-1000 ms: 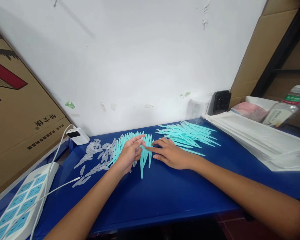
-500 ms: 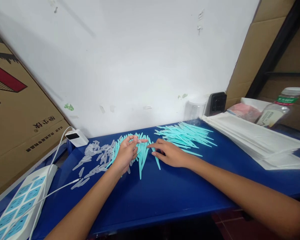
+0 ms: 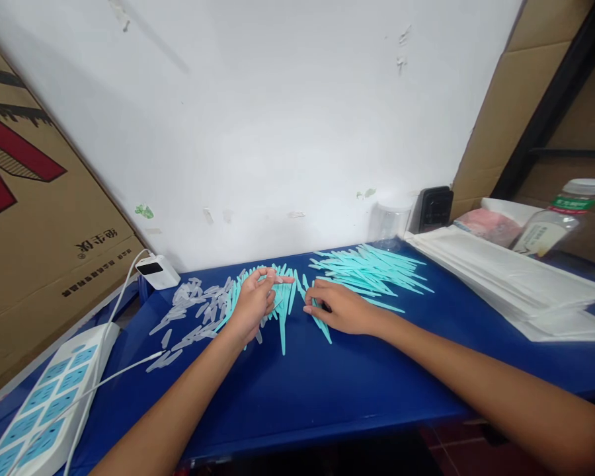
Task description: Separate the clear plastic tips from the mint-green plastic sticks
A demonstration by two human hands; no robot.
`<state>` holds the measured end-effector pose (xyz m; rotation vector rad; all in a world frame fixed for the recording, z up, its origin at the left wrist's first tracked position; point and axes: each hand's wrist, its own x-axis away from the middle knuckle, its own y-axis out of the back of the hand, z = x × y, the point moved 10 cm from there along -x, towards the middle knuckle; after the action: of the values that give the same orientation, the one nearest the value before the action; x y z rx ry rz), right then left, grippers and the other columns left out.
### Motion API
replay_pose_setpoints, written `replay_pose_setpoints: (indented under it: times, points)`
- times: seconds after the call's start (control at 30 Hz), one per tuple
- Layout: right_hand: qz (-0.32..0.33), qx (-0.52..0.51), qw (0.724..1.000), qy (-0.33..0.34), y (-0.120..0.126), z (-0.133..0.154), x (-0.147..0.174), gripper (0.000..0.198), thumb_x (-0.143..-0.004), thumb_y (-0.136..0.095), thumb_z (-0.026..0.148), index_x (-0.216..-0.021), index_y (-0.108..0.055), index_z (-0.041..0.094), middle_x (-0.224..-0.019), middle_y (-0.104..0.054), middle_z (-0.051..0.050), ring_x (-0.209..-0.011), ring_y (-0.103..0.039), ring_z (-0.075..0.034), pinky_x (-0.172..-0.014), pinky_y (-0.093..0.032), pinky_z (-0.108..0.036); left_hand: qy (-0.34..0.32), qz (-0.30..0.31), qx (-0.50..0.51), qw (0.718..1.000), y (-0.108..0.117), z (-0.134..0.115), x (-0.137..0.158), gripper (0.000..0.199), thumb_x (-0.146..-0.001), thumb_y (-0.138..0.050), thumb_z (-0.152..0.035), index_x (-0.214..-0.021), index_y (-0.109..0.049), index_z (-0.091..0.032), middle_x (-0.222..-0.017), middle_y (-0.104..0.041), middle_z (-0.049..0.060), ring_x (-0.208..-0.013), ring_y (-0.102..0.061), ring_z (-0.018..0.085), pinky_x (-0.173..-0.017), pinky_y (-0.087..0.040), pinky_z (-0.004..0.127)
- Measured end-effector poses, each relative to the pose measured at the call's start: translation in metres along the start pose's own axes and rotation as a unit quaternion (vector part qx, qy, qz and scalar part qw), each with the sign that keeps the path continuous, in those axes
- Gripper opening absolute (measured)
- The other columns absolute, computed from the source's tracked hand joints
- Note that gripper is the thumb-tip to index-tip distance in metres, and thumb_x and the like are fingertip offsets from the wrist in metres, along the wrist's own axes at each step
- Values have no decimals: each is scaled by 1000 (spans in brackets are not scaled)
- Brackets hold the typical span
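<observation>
My left hand [image 3: 254,299] hovers over the near pile of turquoise tapered plastic sticks [image 3: 283,330], its thumb pressed to the index finger. Something small and pale seems pinched there, but I cannot make it out. To the right, my right hand [image 3: 341,307] has its fingers curled at a slim turquoise stick [image 3: 323,329] on the table, thumb and index finger close to it. Behind that hand lies a second heap of turquoise sticks [image 3: 371,268]. Left of my left hand, translucent small flat pieces [image 3: 191,311] are scattered about.
The blue table [image 3: 287,396] meets a white wall. On the left are a power strip [image 3: 54,403], a white charger [image 3: 158,272] with cables, and a cardboard box [image 3: 39,185]. On the right stand a clear jar [image 3: 391,225], white envelopes [image 3: 510,277] and a bottle [image 3: 550,221].
My right hand has drawn back slightly to the right, and the turquoise stick by its fingers has shifted with it. My left hand keeps its pinch. The view has shifted a little.
</observation>
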<state>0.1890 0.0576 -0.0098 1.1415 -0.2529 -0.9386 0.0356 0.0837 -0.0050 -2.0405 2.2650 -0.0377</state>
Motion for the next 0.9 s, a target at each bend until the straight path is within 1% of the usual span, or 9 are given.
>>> replay_pose_setpoints:
  times: [0.1,0.17,0.23,0.4,0.5,0.6,0.7,0.8,0.9]
  points:
    - [-46,40,992,-108,10,-19,2,33,-94,-62,53,-91,-58,21,-86,-62,-4,-73,-56,-18,-62,-35,-30,2,-3,-6,1000,0,-1,1,38,-89,-70,-52,-89,-52,-19,-99,-76,11,-40,-19,0,-38,-13,17]
    - [-47,65,983,-167,11,-27,4,42,-88,-65,62,-87,-58,21,-86,-65,-5,-74,-58,-20,-60,-33,-31,2,2,-14,1000,-1,0,1,38,-89,-70,-53,-90,-52,-19,-102,-76,11,-40,-19,0,-38,-14,18]
    - [-29,76,978,-191,8,-28,6,43,-85,-67,63,-85,-59,21,-87,-68,-7,-77,-61,-23,-60,-33,-31,-1,9,-25,1000,-3,1,1,38,-90,-69,-54,-92,-53,-20,-107,-76,12,-41,-18,0,-38,-15,18]
    - [3,55,977,-206,3,-25,9,26,-85,-66,46,-88,-62,20,-88,-71,-7,-76,-64,-22,-59,-34,-31,-5,23,-40,999,-4,3,1,39,-91,-67,-56,-95,-54,-19,-113,-75,15,-41,-17,0,-39,-15,19]
    - [25,77,973,-214,1,-26,11,19,-85,-63,38,-86,-63,20,-84,-71,-8,-73,-64,-22,-56,-32,-31,-9,22,-37,999,-3,2,0,40,-91,-67,-57,-94,-54,-19,-112,-75,16,-42,-16,0,-39,-14,19]
    - [38,130,971,-195,-1,-24,10,20,-90,-58,37,-86,-63,18,-88,-73,-12,-75,-67,-26,-55,-30,-32,-7,12,-38,999,-2,3,-1,40,-90,-68,-56,-95,-54,-19,-109,-76,15,-41,-17,1,-39,-15,19]
    - [61,166,969,-174,-5,-20,10,21,-93,-53,34,-95,-63,16,-98,-73,-16,-80,-69,-29,-57,-31,-33,0,3,-37,999,0,4,-1,40,-89,-70,-55,-96,-53,-20,-105,-77,14,-41,-18,1,-39,-15,18]
    - [84,171,970,-153,-6,-16,11,22,-96,-50,31,-104,-62,14,-102,-73,-17,-83,-69,-29,-59,-33,-33,3,-1,-36,999,0,4,-2,40,-88,-71,-54,-94,-52,-20,-104,-78,14,-40,-18,1,-39,-15,18]
    - [100,150,973,-143,-2,-16,14,25,-101,-46,29,-115,-57,12,-95,-73,-16,-81,-67,-29,-59,-33,-33,-3,-7,-35,999,1,1,-2,39,-86,-72,-53,-90,-52,-19,-108,-78,15,-40,-17,0,-39,-14,18]
